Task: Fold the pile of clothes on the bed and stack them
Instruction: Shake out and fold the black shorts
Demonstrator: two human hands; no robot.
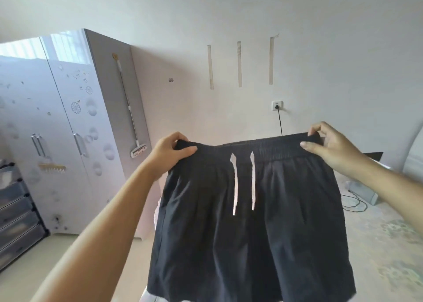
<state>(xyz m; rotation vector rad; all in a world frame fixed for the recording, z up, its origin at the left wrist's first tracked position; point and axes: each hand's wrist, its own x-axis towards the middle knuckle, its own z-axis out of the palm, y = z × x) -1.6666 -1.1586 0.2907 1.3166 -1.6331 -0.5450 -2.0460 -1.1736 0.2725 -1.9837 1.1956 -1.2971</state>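
Gathered dark shorts [251, 221], elastic waistband [247, 150]

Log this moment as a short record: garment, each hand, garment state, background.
garment: dark shorts with two white drawstrings
left hand: left hand pinches the left end of the waistband
right hand: right hand pinches the right end
garment state: held up in the air, spread wide, hanging unfolded, drawstrings facing the camera
background: white wardrobe on the left, wall socket with a black cord plugged in
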